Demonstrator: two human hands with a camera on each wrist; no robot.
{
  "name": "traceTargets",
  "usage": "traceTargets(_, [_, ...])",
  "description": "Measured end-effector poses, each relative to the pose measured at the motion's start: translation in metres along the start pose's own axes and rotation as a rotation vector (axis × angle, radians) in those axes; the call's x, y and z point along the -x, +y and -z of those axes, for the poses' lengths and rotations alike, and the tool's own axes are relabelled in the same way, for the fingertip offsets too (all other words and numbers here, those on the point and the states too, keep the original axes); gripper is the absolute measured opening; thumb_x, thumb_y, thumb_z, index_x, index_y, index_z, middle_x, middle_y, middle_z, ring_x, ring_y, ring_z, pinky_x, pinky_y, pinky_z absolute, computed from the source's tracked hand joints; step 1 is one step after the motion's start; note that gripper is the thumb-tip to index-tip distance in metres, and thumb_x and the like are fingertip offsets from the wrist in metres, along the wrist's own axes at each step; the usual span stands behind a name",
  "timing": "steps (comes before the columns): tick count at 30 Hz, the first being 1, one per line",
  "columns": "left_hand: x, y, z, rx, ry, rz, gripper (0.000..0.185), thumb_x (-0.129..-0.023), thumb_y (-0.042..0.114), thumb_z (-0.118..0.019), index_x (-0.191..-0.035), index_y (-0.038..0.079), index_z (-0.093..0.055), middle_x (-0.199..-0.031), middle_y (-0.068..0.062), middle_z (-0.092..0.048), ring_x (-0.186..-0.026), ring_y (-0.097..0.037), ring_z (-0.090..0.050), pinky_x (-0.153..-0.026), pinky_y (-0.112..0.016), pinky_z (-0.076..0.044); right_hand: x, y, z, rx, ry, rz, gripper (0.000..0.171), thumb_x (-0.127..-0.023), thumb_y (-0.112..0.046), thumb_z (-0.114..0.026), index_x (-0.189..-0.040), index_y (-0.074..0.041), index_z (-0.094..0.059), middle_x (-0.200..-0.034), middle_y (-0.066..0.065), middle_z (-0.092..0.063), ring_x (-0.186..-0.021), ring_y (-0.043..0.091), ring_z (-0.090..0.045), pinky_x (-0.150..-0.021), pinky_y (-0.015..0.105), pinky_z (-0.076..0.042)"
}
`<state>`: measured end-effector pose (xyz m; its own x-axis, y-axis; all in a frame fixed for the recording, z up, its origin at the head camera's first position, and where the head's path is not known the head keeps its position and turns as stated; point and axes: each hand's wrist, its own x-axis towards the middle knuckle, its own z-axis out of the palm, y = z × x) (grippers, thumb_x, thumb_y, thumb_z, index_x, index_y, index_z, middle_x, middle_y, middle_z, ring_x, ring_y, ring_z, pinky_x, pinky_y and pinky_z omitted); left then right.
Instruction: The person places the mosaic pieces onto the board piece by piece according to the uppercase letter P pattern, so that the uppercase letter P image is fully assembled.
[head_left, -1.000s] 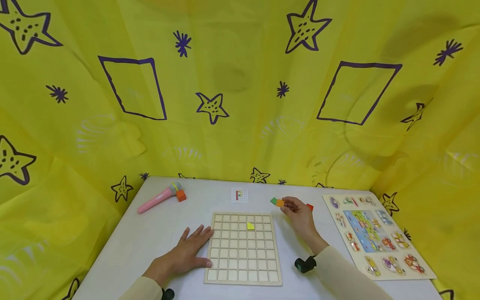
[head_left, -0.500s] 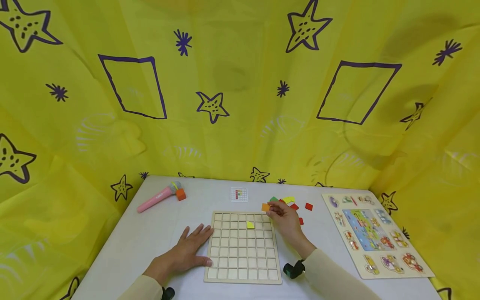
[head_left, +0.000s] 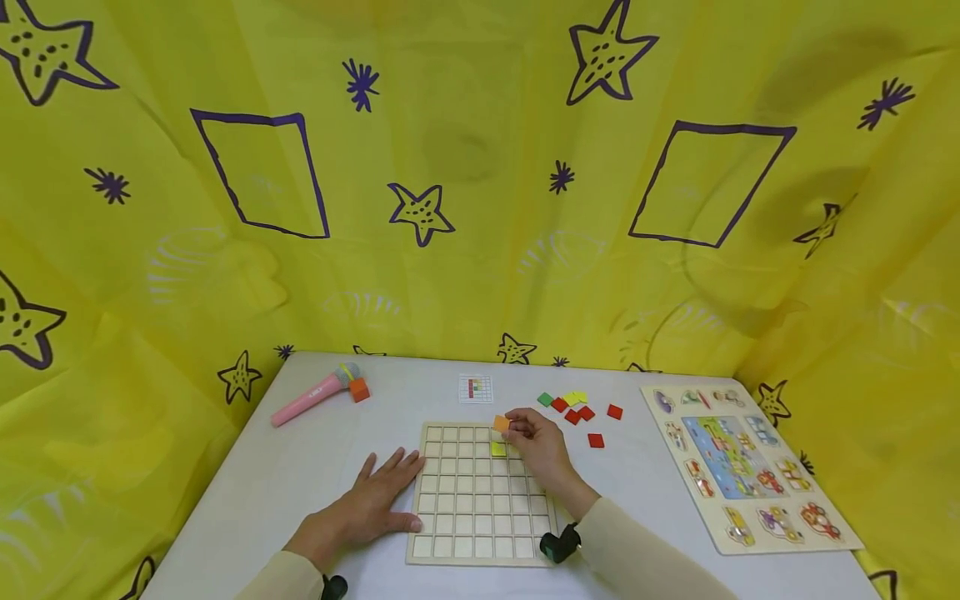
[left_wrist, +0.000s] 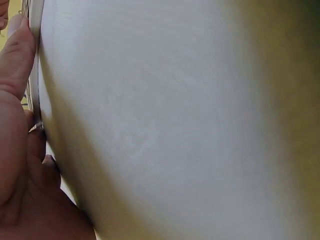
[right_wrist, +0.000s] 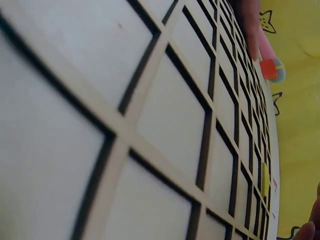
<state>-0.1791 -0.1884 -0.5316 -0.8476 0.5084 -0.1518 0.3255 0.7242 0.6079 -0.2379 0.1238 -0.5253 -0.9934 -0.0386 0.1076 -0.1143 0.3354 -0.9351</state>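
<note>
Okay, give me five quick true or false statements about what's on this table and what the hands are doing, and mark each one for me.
1. The right hand holds an orange tile. True.
2. The left hand grips a red tile. False: it lies spread at the left edge of the grid board.
3. A yellow tile lies on the grid board. True.
4. The red-orange cube sits on the picture puzzle. False: it is by the pink microphone's head.
5. The printed card lies beyond the grid board. True.

Behind the grid board [head_left: 464,503] lies a card [head_left: 476,389]; right, a puzzle [head_left: 731,462].
</note>
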Motion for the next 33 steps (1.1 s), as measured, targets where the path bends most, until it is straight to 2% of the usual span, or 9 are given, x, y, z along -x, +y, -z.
traceTargets(8, [0.001, 0.000, 0.002, -0.020, -0.011, -0.010, 0.099, -0.089, 0.051, -0.077, -0.165, 0.004, -0.033, -0.173, -0.015, -0.029, -0.163, -0.043, -0.014, -0.127, -0.072, 0.005, -0.002, 0.004, -0.011, 0.017, -0.096, -0.018, 0.018, -0.097, -0.004, -0.074, -0.114, -0.004, -0.073, -0.098, 0.006, -0.069, -0.087, 0.016, -0.060, -0.074, 0.019, -0.054])
traceTargets(14, [0.005, 0.004, 0.003, -0.091, -0.027, -0.025, 0.096, -0.094, 0.054, -0.071, -0.166, 0.005, -0.030, -0.174, -0.014, -0.026, -0.163, -0.042, -0.014, -0.126, -0.074, 0.002, -0.003, 0.005, -0.014, 0.065, -0.112, -0.042, 0.016, -0.097, -0.004, -0.074, -0.112, -0.006, -0.074, -0.095, 0.003, -0.067, -0.086, 0.017, -0.059, -0.073, 0.020, -0.053])
traceTargets(18, [0.007, 0.006, 0.004, -0.133, -0.038, -0.027, 0.094, -0.097, 0.056, -0.067, -0.167, 0.006, -0.029, -0.175, -0.012, -0.024, -0.163, -0.040, -0.014, -0.127, -0.073, 0.001, -0.002, 0.006, -0.016, 0.100, -0.121, -0.025, 0.016, -0.096, -0.004, -0.075, -0.111, -0.005, -0.074, -0.094, 0.003, -0.067, -0.084, 0.016, -0.058, -0.072, 0.021, -0.051])
traceTargets(33, [0.005, 0.004, 0.001, -0.096, -0.028, -0.024, 0.095, -0.095, 0.057, -0.068, -0.167, 0.008, -0.029, -0.175, -0.010, -0.024, -0.164, -0.039, -0.012, -0.127, -0.071, 0.004, -0.002, 0.008, -0.019, 0.225, -0.155, 0.036, 0.016, -0.093, -0.005, -0.078, -0.109, -0.005, -0.075, -0.090, 0.000, -0.067, -0.080, 0.013, -0.056, -0.071, 0.022, -0.050])
